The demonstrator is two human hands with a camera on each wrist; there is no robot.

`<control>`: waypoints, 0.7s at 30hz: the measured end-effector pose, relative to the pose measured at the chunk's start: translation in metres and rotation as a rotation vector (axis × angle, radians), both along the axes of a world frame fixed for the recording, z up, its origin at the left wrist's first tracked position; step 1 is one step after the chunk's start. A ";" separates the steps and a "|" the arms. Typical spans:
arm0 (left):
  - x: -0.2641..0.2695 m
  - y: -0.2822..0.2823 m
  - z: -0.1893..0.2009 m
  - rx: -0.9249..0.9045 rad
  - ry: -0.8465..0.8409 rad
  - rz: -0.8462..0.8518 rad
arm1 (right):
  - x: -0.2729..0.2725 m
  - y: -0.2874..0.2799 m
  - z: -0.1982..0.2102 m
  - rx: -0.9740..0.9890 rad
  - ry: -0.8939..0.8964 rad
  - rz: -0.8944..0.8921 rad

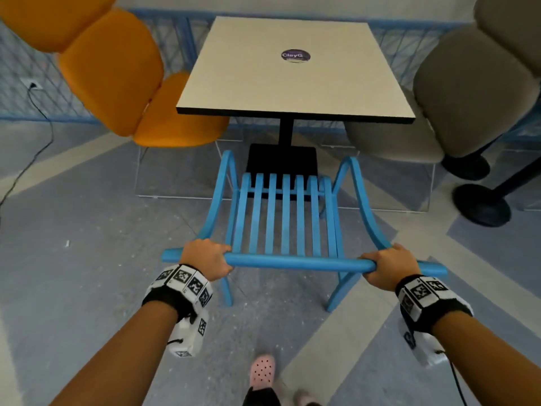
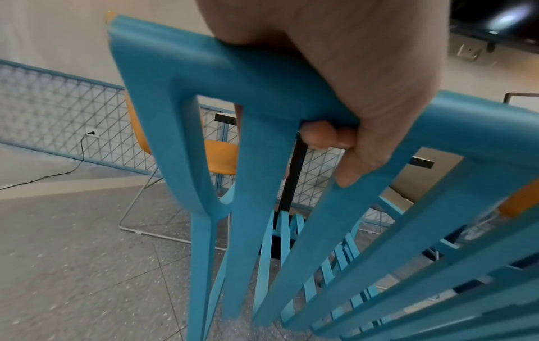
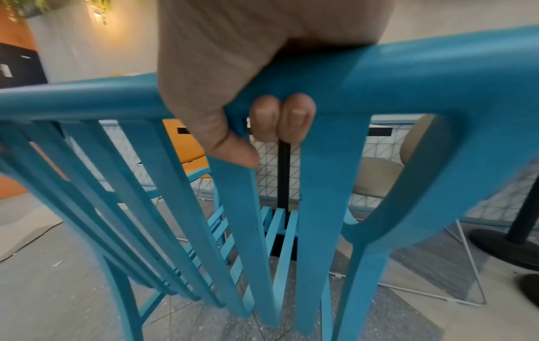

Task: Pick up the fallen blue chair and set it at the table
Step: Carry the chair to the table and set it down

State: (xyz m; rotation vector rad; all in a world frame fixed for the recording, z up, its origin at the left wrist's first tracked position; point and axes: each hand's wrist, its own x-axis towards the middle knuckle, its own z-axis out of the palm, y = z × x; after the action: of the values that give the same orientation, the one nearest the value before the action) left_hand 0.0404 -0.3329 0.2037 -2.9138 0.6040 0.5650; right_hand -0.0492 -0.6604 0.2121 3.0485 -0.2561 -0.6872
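The blue slatted chair [image 1: 285, 218] stands upright on the floor, its seat facing the square beige table [image 1: 292, 71], front edge near the table's black base. My left hand [image 1: 209, 257] grips the left end of the top rail [image 1: 298, 263] and my right hand [image 1: 386, 266] grips the right end. In the left wrist view my left hand's [image 2: 335, 92] fingers curl under the chair's rail [image 2: 233, 76]. In the right wrist view my right hand [image 3: 248, 92] wraps the rail [image 3: 437, 76], with two fingertips [image 3: 297, 117] showing beneath it.
An orange chair [image 1: 123, 80] stands left of the table and a beige chair [image 1: 456, 95] right of it, beside black pedestal bases [image 1: 480, 203]. A blue mesh fence [image 1: 35, 74] runs behind. A black cable [image 1: 38, 118] trails on the left floor. My pink shoe [image 1: 263, 370] is below the chair.
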 end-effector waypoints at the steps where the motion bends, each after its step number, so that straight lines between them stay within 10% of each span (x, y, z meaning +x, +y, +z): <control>1: 0.007 -0.002 0.000 -0.009 0.001 0.013 | 0.009 -0.001 0.000 -0.009 0.000 -0.005; 21: 0.026 -0.007 0.000 0.072 -0.058 -0.046 | 0.019 -0.010 -0.001 0.057 0.015 0.044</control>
State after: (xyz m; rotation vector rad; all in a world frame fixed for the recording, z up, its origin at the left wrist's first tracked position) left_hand 0.0661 -0.3398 0.2037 -2.8304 0.6279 0.4849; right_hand -0.0304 -0.6707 0.2111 3.0906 -0.1718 -0.7276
